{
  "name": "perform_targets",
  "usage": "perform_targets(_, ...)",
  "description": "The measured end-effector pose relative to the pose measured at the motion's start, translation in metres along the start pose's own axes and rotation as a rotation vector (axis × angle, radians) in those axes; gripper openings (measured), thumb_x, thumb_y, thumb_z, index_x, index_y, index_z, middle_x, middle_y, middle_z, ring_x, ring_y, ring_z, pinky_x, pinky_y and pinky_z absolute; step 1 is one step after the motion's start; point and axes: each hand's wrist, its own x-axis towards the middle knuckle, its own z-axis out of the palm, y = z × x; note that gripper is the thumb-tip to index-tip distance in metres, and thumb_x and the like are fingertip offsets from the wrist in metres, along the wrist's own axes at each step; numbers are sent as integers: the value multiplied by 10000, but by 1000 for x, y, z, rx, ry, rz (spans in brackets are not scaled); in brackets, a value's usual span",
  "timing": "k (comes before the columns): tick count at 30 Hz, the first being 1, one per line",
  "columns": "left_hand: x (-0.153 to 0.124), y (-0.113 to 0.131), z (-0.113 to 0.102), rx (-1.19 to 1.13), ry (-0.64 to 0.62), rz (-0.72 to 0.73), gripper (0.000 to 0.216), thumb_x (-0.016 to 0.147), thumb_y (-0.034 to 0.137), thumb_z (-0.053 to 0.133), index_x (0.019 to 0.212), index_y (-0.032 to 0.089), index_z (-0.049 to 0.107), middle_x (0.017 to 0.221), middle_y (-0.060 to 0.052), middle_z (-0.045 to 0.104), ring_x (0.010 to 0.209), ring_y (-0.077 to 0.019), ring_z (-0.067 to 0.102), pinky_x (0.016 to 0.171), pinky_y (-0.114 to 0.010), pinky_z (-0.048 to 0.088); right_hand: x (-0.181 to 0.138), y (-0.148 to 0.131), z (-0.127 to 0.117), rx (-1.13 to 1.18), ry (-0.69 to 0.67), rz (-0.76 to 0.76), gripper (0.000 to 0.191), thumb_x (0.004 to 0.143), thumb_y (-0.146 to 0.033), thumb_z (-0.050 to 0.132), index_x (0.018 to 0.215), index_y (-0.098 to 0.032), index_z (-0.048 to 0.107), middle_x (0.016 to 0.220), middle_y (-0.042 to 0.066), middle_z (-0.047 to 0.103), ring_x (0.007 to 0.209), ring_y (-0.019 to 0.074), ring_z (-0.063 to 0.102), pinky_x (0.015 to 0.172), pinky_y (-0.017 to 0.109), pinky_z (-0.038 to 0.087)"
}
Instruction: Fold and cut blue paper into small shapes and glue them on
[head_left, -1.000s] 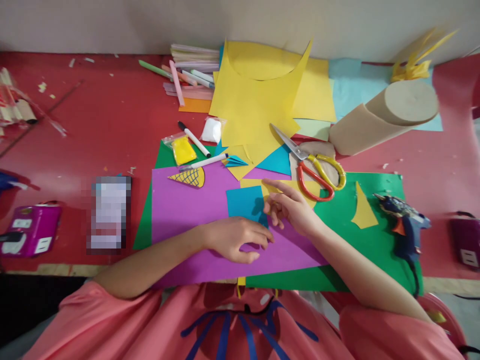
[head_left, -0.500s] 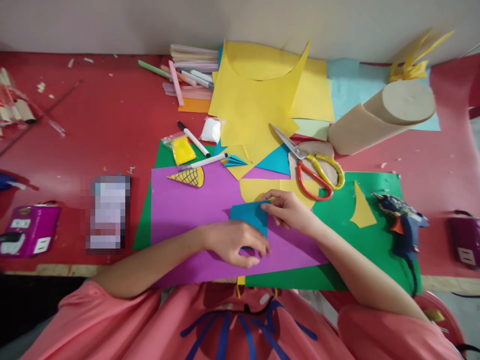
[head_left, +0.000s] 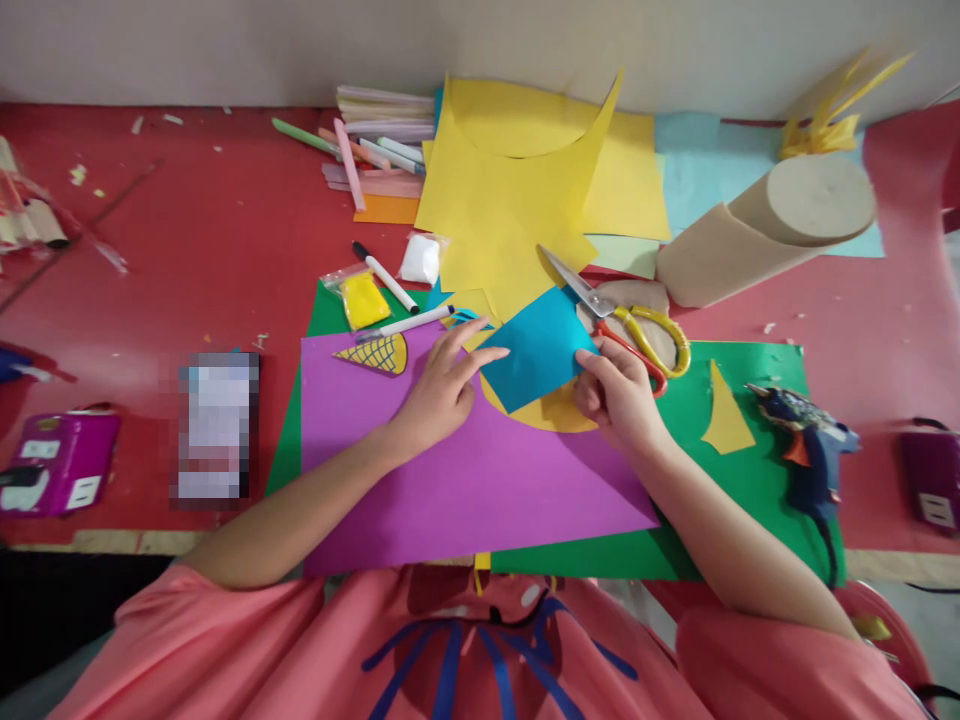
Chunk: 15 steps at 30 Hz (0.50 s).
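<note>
A square of blue paper (head_left: 536, 350) is pinched at its right corner by my right hand (head_left: 619, 390), thumb on top. At the paper's left corner my left hand (head_left: 442, 395) has its thumb and index finger apart, close to the edge; the other fingers are curled. Beneath the blue square lies a rounded yellow paper piece (head_left: 566, 415) on a purple sheet (head_left: 390, 490). A yellow cone cutout with drawn grid lines (head_left: 375, 354) sits left of my left hand. Red-and-yellow-handled scissors (head_left: 600, 305) lie just beyond my right hand, which partly covers one handle.
A green sheet (head_left: 765, 520) lies under the purple one. On the right are a glue gun (head_left: 814, 445) and a beige roll (head_left: 765, 235). Cut yellow paper (head_left: 517, 210), a marker (head_left: 386, 278) and a yellow clay packet (head_left: 365, 300) lie behind. A blurred phone (head_left: 217, 425) is left.
The blue paper has moved forward and right, turned to a diamond, and now covers part of the yellow piece. My left hand has come off its top and opened at its left side.
</note>
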Motion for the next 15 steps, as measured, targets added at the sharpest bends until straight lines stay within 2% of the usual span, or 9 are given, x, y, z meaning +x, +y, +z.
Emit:
perform_targets(4, -4, 1, 6, 29, -130, 62, 585, 849, 137, 581, 1389, 282, 410, 1533, -106, 335, 1430, -296, 308, 1136, -525, 331, -3, -4, 4, 197, -79, 123, 244, 794, -312, 646, 704, -237, 432, 329, -118, 415, 234, 47, 241, 283, 174, 163)
perform_targets(8, -7, 4, 4, 62, -121, 106, 706, 836, 245, 652, 1458, 264, 318, 1567, -149, 255, 1456, -341, 245, 1151, -557, 283, -4, -7, 6, 243, -188, 259, 341, 799, -360, 623, 593, -226, 387, 298, -110, 364, 224, 35, 220, 283, 180, 153)
perform_targets(11, -8, 6, -4, 80, -10, 149, 572, 885, 239, 596, 1413, 331, 396, 1539, -95, 339, 1419, -307, 335, 1147, -530, 299, -3, -5, 5, 205, -253, 298, 335, 800, -393, 600, 587, -227, 402, 295, -105, 370, 218, 41, 225, 279, 187, 158)
perform_targets(13, -8, 7, -9, 89, 72, 198, 454, 932, 196, 500, 1348, 374, 478, 1460, -43, 468, 1349, -251, 441, 1159, -508, 280, -1, -3, 3, 138, -198, 258, 261, 789, -385, 606, 647, -233, 450, 330, -93, 442, 219, 62, 272, 272, 198, 171)
perform_targets(15, -8, 7, -12, 80, 68, 239, 435, 961, 156, 404, 1317, 380, 514, 1356, -15, 577, 1264, -201, 526, 1175, -500, 242, -1, -1, -1, 1, -83, 133, 236, 783, -357, 621, 656, -236, 463, 375, -75, 486, 252, 81, 345, 279, 204, 185)
